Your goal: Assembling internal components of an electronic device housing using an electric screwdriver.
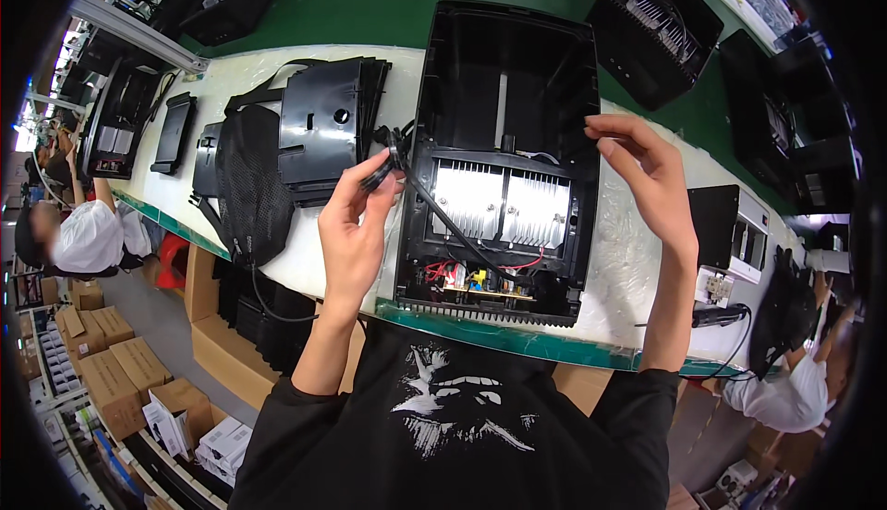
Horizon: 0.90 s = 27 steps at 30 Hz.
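Note:
A black plastic housing (467, 94) lies on the work table in front of me, its open side up. Inside are two silver finned heat sinks (536, 210) and, near its front end, a circuit board (490, 290) with red wires. At the housing's left side, my left hand (356, 210) pinches a bunched black cable (395, 154) between thumb and fingers. The cable runs down across the heat sinks toward the board. My right hand (647, 173) is raised by the housing's right wall, holding nothing, its thumb and fingertips slightly apart; whether they touch the wall I cannot tell.
Flat black panels (319, 127) lie stacked to the left, beside a black mesh bag (259, 177). Another black housing (656, 34) stands at the far right on the green surface. A black-handled tool (721, 316) lies right. Co-workers sit at both sides; cardboard boxes (139, 367) stand lower left.

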Motion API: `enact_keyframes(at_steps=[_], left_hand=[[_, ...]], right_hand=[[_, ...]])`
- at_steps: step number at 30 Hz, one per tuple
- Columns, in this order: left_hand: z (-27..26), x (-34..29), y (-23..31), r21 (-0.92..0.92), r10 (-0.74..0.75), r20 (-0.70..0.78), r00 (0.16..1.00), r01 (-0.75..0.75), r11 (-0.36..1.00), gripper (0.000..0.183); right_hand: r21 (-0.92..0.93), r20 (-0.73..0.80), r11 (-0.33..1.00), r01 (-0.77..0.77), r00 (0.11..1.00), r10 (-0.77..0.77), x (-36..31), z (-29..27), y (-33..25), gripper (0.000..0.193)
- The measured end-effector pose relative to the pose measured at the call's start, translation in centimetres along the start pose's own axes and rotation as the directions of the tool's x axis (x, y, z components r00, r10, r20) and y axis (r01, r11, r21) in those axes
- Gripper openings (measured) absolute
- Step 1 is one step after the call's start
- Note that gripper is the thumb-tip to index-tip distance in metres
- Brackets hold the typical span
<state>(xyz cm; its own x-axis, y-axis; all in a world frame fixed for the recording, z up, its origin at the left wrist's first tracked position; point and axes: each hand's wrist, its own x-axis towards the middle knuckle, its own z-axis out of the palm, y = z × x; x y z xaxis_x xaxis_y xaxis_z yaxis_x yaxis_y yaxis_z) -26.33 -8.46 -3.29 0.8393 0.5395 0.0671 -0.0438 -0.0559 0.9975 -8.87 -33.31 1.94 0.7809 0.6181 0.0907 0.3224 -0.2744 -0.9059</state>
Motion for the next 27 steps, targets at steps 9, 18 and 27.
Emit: enact_keyframes(at_steps=[9, 18, 27], left_hand=[[2.5, -1.5, 4.4, 0.179, 0.492, 0.126, 0.862, -0.507, 0.843, 0.032], [5.6, -0.5, 7.7, 0.135, 0.646, 0.442, 0.622, -0.759, 0.638, 0.040], [6.4, 0.5, 4.7, 0.108, 0.253, 0.841, 0.478, -0.606, 0.788, 0.040]], right_hand=[[0.302, 0.301, 0.945, -0.127, 0.953, 0.032, 0.1, 4.0, -4.3, 0.048], [0.653, 0.110, 0.754, -0.069, 0.994, -0.004, -1.0, 4.0, -8.3, 0.046], [0.720, -0.080, 0.689, 0.077, 0.996, -0.027, -2.5, 0.7, -10.6, 0.068]])
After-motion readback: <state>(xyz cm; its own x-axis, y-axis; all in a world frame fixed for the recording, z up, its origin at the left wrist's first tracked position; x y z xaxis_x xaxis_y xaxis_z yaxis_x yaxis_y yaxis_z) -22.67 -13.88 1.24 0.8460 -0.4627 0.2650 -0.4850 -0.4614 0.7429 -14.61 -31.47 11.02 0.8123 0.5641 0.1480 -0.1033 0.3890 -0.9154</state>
